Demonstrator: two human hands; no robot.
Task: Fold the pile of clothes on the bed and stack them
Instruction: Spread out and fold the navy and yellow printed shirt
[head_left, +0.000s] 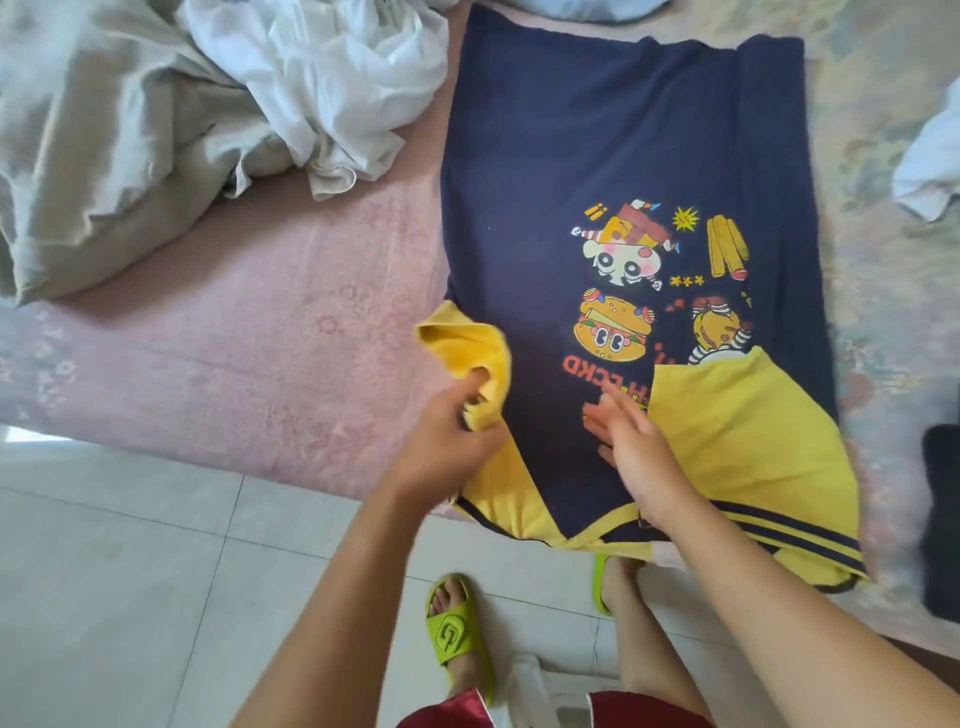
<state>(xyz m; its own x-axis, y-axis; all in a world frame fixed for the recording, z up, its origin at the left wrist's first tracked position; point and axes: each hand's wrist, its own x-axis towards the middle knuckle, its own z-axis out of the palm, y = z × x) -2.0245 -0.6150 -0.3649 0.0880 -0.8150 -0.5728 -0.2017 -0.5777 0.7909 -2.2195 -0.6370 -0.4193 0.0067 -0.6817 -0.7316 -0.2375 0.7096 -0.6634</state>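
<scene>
Right, your left hand (447, 441) grips the bunched yellow sleeve (462, 353) of the navy cotton T-shirt w/ cartoon burger print (597, 156), fingers curled into the cloth. Your right hand (639, 447) lies flat on the shirt just beside it, fingers straight, holding nothing. The shirt is spread on the pink floral bedsheet (260, 338), collar end toward you, hem well beyond both hands. The other yellow sleeve (753, 441) is folded in over the shirt's body, touching your right hand's outer side. Far past your left hand sit a crumpled beige garment (104, 156) & a crumpled white one (332, 78), touching each other. Below your forearms: lime-green slide sandal (457, 629) on the pale tiled floor (130, 571).
</scene>
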